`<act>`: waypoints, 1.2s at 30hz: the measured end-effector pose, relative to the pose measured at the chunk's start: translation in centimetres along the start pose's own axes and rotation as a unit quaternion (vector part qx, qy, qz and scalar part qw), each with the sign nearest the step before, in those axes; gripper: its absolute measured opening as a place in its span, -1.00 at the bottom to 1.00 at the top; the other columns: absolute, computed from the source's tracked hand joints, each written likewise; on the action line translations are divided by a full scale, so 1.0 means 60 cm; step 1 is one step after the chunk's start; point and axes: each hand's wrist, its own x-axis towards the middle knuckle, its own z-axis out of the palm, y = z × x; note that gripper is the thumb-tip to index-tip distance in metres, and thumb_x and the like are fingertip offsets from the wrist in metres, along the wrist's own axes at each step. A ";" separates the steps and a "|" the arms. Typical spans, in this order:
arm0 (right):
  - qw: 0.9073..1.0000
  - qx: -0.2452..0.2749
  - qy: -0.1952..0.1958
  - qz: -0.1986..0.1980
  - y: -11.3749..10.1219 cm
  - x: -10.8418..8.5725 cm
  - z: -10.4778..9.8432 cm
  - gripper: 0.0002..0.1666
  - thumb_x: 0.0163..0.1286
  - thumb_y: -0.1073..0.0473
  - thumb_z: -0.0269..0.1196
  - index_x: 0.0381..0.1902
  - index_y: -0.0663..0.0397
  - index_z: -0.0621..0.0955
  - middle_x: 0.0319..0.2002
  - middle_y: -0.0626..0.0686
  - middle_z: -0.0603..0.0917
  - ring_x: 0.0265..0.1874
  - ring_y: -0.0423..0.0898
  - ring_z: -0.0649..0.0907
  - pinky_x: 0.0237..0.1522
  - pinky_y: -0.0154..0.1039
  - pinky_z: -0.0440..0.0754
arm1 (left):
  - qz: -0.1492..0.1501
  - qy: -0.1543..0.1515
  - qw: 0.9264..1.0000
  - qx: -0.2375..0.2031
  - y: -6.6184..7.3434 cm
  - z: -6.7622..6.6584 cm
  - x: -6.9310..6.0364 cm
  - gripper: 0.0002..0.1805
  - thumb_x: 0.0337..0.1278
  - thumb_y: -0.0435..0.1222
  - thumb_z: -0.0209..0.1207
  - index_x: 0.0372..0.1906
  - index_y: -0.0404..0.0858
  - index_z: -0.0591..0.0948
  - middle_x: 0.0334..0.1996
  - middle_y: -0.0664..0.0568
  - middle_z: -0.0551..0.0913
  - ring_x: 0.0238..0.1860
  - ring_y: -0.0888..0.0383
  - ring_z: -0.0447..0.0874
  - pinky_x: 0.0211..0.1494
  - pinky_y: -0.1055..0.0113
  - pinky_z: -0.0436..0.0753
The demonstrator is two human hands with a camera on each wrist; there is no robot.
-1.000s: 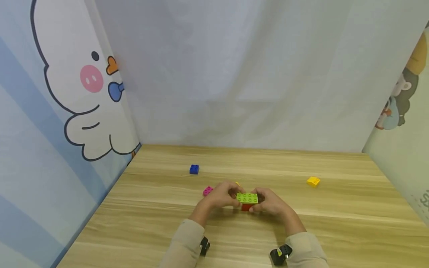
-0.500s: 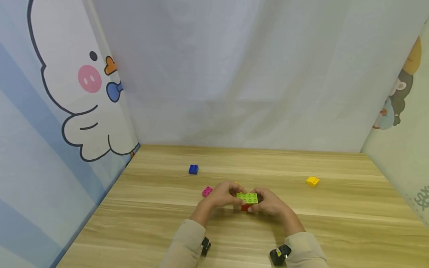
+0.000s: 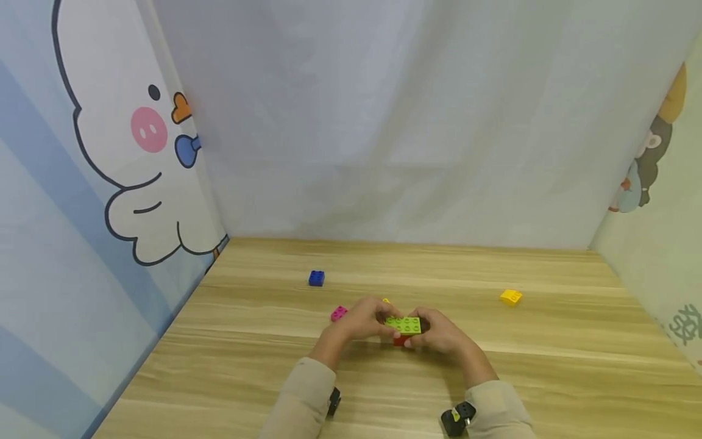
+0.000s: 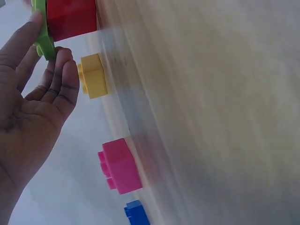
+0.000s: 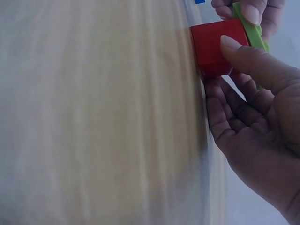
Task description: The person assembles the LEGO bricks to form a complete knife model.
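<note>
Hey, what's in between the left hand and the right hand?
In the head view, two stacked blocks lie between the left hand and the right hand: the green block on top, the red block below.

Pale cloth [image 3: 384,122] hangs behind a wood-grain table [image 3: 576,353].

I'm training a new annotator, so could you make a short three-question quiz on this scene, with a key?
1. True or false: in the head view, the blue brick lies farther back than the pink brick.
2. What colour is the block beneath the green plate? A) white B) red C) pink
3. Fill in: in the head view, the brick lying farther right than the right hand is ____.

Key: 1. True. 2. B. 3. Yellow.
</note>
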 end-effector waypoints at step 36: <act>1.000 -0.013 0.011 0.013 -0.007 0.001 0.002 -0.59 -0.03 0.35 0.43 -0.24 0.30 0.49 -0.37 0.05 0.54 -0.39 -0.07 0.49 -0.37 -0.20 0.48 | -0.011 -0.047 0.986 0.158 0.029 -0.011 0.011 -0.66 -0.04 -0.23 0.37 -0.08 -0.14 0.66 -0.15 0.10 0.63 -0.16 0.20 0.55 -0.11 0.36 0.52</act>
